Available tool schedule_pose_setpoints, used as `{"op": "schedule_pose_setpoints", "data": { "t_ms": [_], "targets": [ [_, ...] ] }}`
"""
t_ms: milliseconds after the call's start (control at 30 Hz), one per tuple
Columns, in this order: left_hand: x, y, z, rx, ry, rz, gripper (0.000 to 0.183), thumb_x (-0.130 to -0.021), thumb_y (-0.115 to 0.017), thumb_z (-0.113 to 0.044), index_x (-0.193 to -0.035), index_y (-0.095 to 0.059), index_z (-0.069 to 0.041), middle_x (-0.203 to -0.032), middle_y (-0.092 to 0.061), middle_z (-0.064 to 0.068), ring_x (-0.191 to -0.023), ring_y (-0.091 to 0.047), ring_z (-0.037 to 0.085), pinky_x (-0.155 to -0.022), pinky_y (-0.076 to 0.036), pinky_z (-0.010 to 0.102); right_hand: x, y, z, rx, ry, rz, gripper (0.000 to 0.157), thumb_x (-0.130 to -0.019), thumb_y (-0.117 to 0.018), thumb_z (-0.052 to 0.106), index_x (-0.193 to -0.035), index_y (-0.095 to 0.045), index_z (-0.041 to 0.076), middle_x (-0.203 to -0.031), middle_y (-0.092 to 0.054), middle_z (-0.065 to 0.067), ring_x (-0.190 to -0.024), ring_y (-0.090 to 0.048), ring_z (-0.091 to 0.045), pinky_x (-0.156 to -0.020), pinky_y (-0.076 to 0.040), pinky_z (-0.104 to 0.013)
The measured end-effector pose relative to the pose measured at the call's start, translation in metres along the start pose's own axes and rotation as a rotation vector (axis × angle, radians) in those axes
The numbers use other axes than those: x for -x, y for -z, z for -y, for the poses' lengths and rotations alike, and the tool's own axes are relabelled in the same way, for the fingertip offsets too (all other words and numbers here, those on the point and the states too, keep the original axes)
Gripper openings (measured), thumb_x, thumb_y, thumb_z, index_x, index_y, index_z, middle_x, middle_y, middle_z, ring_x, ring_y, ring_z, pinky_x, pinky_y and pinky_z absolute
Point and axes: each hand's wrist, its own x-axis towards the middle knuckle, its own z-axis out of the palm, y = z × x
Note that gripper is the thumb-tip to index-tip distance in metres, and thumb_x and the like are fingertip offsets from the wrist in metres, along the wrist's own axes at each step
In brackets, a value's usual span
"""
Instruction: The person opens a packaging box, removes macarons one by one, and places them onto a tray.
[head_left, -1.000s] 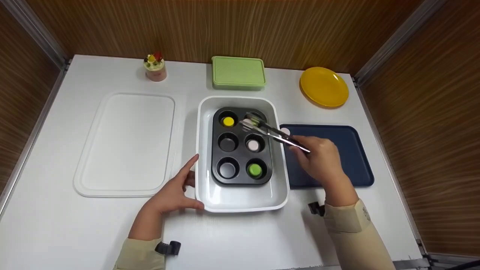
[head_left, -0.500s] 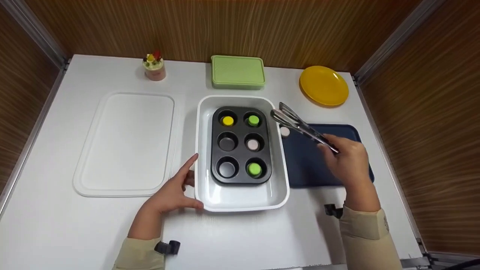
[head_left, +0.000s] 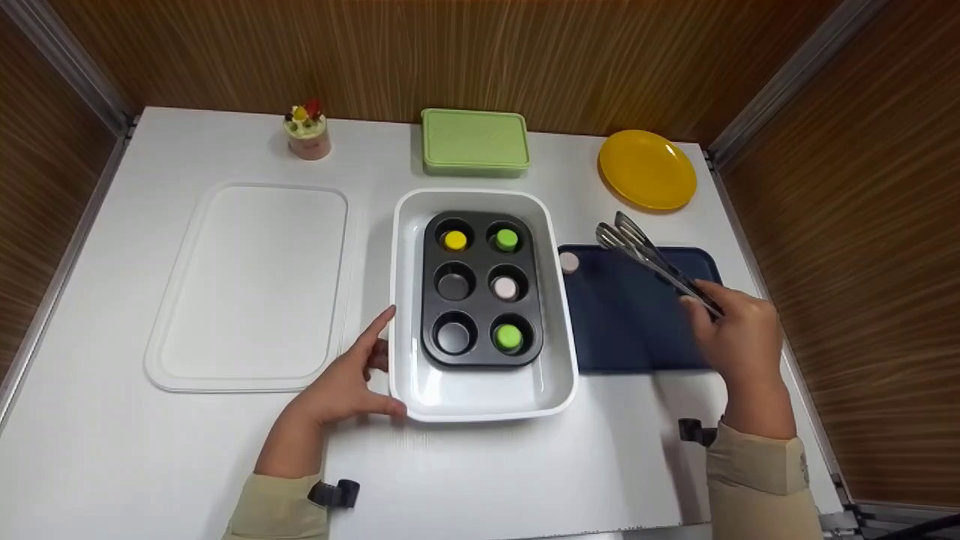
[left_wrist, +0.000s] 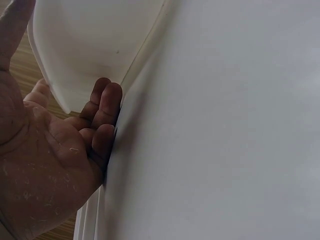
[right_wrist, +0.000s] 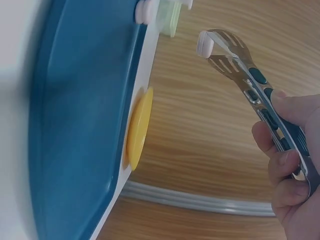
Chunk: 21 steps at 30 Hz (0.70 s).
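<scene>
My right hand [head_left: 739,330] grips metal tongs [head_left: 660,266], raised above the right end of the dark blue tray [head_left: 637,322]. In the right wrist view a pink macaron [right_wrist: 204,44] sits at the tongs' tips. My left hand [head_left: 341,390] is spread against the white container [head_left: 480,394], thumb at its near left corner and index finger along its left wall. Inside lies a dark muffin pan [head_left: 481,300]. Its cups hold a yellow macaron [head_left: 455,240], a green macaron [head_left: 507,239], a pink macaron [head_left: 505,287] and another green macaron [head_left: 508,337]; two left cups show bare bottoms.
One more pink macaron [head_left: 569,262] rests at the tray's far left corner. A white lid [head_left: 251,285] lies to the left. Along the back stand a dessert cup [head_left: 307,135], a green lidded box [head_left: 475,141] and a yellow plate [head_left: 647,170].
My right hand has carried the tongs and the pink macaron rightward, from over the pan's far right cup to over the blue tray. The left hand has stayed in place.
</scene>
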Motion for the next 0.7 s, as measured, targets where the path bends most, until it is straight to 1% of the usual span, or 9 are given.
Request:
{"op": "schedule_pose_setpoints", "data": {
  "t_ms": [100, 233, 467, 567, 700],
  "targets": [
    [0.000, 0.000, 0.000, -0.019, 0.004, -0.008, 0.139, -0.068, -0.104, -0.025, -0.172, -0.012, -0.022, -0.121, -0.061, 0.015, -0.112, -0.063, 0.030, -0.084, -0.042, 0.034, 0.003, 0.004, -0.003, 0.012, -0.043, 0.019, 0.025, -0.087, -0.084, -0.001, -0.111, -0.079, -0.006, -0.098, -0.076, -0.028, -0.086, -0.073, -0.051, -0.074, -0.054, -0.062],
    [0.000, 0.000, 0.000, -0.025, 0.011, -0.010, 0.139, -0.067, -0.104, -0.025, -0.172, -0.013, -0.022, -0.121, -0.060, 0.015, -0.112, -0.062, 0.029, -0.085, -0.041, 0.034, 0.007, 0.007, -0.008, 0.030, -0.081, 0.011, 0.025, -0.087, -0.084, 0.000, -0.111, -0.080, -0.005, -0.099, -0.076, -0.028, -0.087, -0.073, -0.052, -0.075, -0.053, -0.063],
    [0.001, 0.001, 0.000, -0.021, 0.011, -0.010, 0.139, -0.067, -0.104, -0.023, -0.172, -0.013, -0.022, -0.121, -0.058, 0.015, -0.112, -0.062, 0.030, -0.084, -0.041, 0.033, 0.013, 0.006, -0.019, 0.056, -0.101, 0.005, 0.025, -0.085, -0.085, 0.000, -0.109, -0.080, -0.006, -0.098, -0.075, -0.030, -0.086, -0.071, -0.054, -0.075, -0.052, -0.064],
    [0.000, 0.000, 0.000, -0.022, 0.007, -0.006, 0.138, -0.068, -0.103, -0.023, -0.172, -0.012, -0.022, -0.122, -0.059, 0.016, -0.113, -0.062, 0.031, -0.086, -0.042, 0.034, 0.015, 0.005, -0.023, 0.068, -0.121, 0.024, 0.025, -0.086, -0.084, 0.001, -0.109, -0.079, -0.006, -0.097, -0.075, -0.030, -0.085, -0.070, -0.055, -0.074, -0.051, -0.065],
    [0.000, 0.000, 0.000, -0.026, 0.006, -0.006, 0.139, -0.068, -0.103, -0.024, -0.172, -0.012, -0.022, -0.124, -0.060, 0.017, -0.114, -0.063, 0.031, -0.087, -0.042, 0.036, 0.017, 0.004, -0.026, 0.090, -0.170, 0.076, 0.025, -0.089, -0.083, 0.006, -0.111, -0.079, -0.004, -0.099, -0.075, -0.030, -0.088, -0.069, -0.057, -0.075, -0.050, -0.067]
  ]
}}
